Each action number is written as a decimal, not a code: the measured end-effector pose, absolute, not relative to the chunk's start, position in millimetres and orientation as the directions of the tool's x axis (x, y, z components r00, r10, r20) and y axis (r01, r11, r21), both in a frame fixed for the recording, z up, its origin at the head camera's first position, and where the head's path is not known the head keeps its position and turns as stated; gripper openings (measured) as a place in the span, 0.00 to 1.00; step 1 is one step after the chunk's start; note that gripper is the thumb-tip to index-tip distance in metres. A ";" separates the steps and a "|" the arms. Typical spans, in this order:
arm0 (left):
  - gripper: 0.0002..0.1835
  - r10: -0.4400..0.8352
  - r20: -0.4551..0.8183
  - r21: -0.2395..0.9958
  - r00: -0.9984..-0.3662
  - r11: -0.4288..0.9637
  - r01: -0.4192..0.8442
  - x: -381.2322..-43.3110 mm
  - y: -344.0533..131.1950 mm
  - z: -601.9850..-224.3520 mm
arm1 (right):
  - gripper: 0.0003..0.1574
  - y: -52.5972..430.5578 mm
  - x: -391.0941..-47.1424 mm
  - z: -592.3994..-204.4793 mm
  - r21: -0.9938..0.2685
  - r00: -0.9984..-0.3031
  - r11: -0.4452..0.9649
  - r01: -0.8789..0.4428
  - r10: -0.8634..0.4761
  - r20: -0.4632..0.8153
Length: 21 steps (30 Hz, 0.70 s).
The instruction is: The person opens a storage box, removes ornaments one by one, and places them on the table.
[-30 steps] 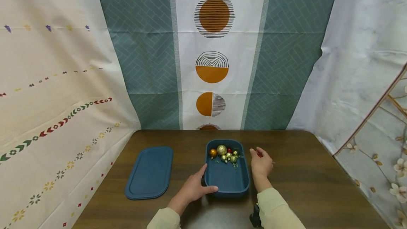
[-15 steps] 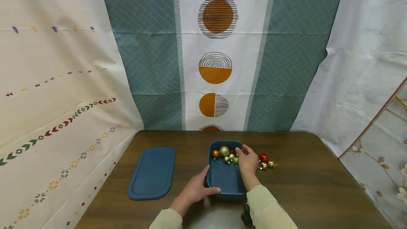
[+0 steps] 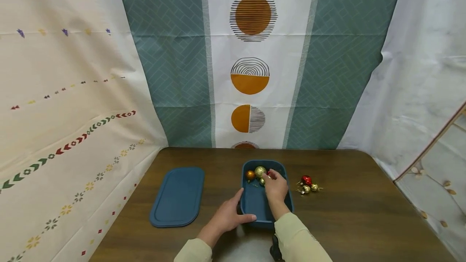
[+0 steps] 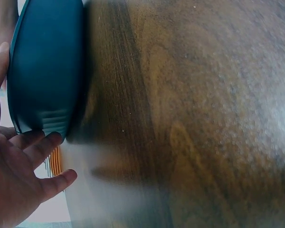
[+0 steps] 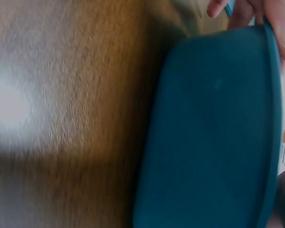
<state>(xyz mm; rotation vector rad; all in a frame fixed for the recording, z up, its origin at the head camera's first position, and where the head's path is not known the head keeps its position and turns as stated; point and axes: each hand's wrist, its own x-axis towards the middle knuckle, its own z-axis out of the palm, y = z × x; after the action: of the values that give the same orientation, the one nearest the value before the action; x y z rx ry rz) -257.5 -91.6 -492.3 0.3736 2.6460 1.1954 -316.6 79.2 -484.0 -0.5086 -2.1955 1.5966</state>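
Spreading wide, the left hand (image 3: 227, 215) touches one blue container (image 3: 254, 204) on the table (image 3: 349, 217); the right hand (image 3: 276, 190) is at its ornaments, whether gripping any I cannot tell. Inside show one orange ball (image 3: 250, 175) and two gold balls (image 3: 260, 172); rightward lie one red ball (image 3: 306, 180) and at least two gold ones (image 3: 314, 187).

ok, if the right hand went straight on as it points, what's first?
For the right hand, probably the big gold ball or the red ball by its fingertips; depth leaves the order unclear. Beyond them, the far wall of the blue box.
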 end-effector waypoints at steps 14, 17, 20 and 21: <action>0.55 0.351 -0.064 0.766 -0.934 0.618 0.180 -257.7 -94.2 -494.0 | 0.22 48.0 -318.8 -497.5 -0.953 -0.879 0.286 0.104 0.474 0.046; 0.55 0.350 -0.066 0.769 -0.935 0.615 0.176 -258.0 -94.4 -494.3 | 0.22 44.7 -320.0 -498.9 -0.956 -0.876 0.269 0.118 0.481 0.027; 0.55 0.338 -0.069 0.771 -0.939 0.615 0.165 -258.3 -94.6 -495.2 | 0.22 41.9 -321.4 -498.8 -0.960 -0.873 0.249 0.128 0.487 0.009; 0.55 0.335 -0.069 0.773 -0.940 0.614 0.161 -258.2 -94.7 -495.0 | 0.22 41.0 -321.9 -498.6 -0.963 -0.873 0.236 0.131 0.488 0.001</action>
<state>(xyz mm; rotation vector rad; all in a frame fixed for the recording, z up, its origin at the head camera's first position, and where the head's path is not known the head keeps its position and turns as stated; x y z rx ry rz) -258.2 -94.7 -495.0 0.4098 2.6315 1.2301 -321.9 41.0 -498.6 -0.5755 -2.2119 1.6764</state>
